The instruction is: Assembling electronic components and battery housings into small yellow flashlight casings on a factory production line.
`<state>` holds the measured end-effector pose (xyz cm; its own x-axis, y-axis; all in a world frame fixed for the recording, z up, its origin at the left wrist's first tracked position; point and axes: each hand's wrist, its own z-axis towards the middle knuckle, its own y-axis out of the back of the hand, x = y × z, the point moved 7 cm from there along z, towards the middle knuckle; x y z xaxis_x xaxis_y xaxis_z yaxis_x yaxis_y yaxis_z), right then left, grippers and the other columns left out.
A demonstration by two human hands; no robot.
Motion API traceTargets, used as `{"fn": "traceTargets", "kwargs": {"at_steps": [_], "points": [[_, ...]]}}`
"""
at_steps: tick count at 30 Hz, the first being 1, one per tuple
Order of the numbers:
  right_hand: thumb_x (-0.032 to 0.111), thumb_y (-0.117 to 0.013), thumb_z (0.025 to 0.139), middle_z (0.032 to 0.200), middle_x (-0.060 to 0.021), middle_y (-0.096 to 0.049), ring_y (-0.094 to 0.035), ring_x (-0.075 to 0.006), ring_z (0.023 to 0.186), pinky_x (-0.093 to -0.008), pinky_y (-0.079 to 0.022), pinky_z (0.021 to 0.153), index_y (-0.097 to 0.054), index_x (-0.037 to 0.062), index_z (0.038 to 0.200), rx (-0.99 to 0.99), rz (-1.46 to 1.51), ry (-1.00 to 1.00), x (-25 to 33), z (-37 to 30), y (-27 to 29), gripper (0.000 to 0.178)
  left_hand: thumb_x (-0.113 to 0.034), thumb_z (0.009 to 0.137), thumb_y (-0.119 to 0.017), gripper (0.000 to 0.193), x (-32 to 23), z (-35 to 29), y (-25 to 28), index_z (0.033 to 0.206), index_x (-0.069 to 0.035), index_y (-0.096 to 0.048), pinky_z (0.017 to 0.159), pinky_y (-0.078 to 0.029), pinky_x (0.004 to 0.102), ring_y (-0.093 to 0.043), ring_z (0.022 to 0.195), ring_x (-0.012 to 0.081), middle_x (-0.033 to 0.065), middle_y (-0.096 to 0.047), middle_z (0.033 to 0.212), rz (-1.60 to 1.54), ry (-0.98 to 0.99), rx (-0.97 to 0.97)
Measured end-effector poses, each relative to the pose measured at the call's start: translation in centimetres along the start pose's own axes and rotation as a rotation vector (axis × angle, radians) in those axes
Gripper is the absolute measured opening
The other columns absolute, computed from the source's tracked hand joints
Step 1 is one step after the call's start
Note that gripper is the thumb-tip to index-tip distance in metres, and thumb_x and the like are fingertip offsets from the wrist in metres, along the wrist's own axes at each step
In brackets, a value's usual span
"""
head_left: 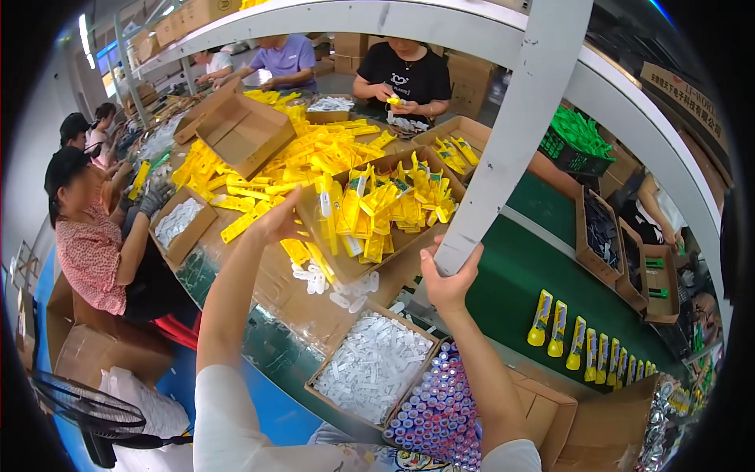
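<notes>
- Cardboard walls make up the main thing: a shallow cardboard box [314, 222] full of yellow packs [373, 212], standing over the middle of the desk [267, 334], in front of the person and between the two arms.
- Left grip [277, 219]: a bare hand against the left end of the cardboard box, thumb and fingers spread wide. Some fingers are hidden, so I cannot tell whether it pinches the wall or only presses on it.
- Right grip [452, 277]: seems wrapped around the low part of the white post [503, 149], thumb on one side and fingers on the other, near the box's right side.
- Handling, as a judgement: the cardboard box should be fairly light for its bulk, its walls stiff along the folds but quick to bow mid-panel. Corners and the lower edges look the best hold, with a palm under the base.
- The yellow packs look like thin, smooth plastic, so likely light, slippery and easily creased; they lean every way and rise above the rim, so a steep tilt could spill some.
- Close by, small white pieces [314, 281] lie loose below the box's left corner. Nearer the person sit white strips [373, 366] in a tray, and beside them purple cylinders [440, 401].
- To the right, yellow packages [576, 342] line up along the green belt [511, 267].
</notes>
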<state>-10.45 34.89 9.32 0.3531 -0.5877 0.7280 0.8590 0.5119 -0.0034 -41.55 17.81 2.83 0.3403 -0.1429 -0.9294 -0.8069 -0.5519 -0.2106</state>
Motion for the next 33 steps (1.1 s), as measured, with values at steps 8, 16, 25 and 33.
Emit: {"fn": "traceTargets", "kwargs": {"at_steps": [8, 16, 25, 33], "points": [[0.0, -0.073, 0.074, 0.097, -0.0093, -0.063, -0.065, -0.0146, 0.075, -0.0289, -0.053, 0.07, -0.041, -0.0002, 0.118, -0.05, -0.116, 0.089, -0.2, 0.2, 0.3, 0.055, -0.041, 0.074, -0.058, 0.056, 2.8, 0.6, 0.5, 0.12, -0.009, -0.05, 0.076, -0.055, 0.0507, -0.06, 0.093, 0.0337, 0.0114, -0.054, 0.108, -0.057, -0.072, -0.442], [0.021, -0.08, 0.07, 0.097, -0.0214, -0.064, -0.066, -0.0394, 0.086, -0.0427, -0.054, 0.071, -0.044, 0.0011, 0.121, -0.081, -0.092, 0.116, 1.7, 0.4, -0.6, 0.065, -0.033, 0.074, -0.056, 0.057, -0.2, -17.1, 7.4, 0.127, -0.011, -0.05, 0.082, -0.054, 0.0477, -0.062, 0.101, 0.0287, 0.0096, -0.058, 0.118, -0.145, -0.263, -0.683], [0.022, -0.078, 0.073, 0.1, -0.0225, -0.064, -0.065, -0.0391, 0.09, -0.0436, -0.053, 0.074, -0.043, 0.0028, 0.119, -0.042, -0.091, 0.076, 0.5, 0.9, 0.4, 0.061, -0.032, 0.075, -0.053, 0.056, 4.1, -42.2, 0.8, 0.124, -0.007, -0.052, 0.082, -0.053, 0.0536, -0.064, 0.098, 0.0327, 0.012, -0.063, 0.114, -0.264, -0.382, -1.037], [0.022, -0.077, 0.074, 0.104, -0.0237, -0.062, -0.063, -0.0421, 0.093, -0.047, -0.051, 0.077, -0.039, 0.0036, 0.122, 0.0, -0.069, 0.084, 1.3, 0.9, -0.4, 0.064, -0.034, 0.077, -0.056, 0.045, 11.8, -47.3, -0.4, 0.113, -0.008, -0.054, 0.078, -0.055, 0.0504, -0.064, 0.093, 0.0291, 0.0108, -0.062, 0.108, -0.362, -0.442, -1.25]]}}
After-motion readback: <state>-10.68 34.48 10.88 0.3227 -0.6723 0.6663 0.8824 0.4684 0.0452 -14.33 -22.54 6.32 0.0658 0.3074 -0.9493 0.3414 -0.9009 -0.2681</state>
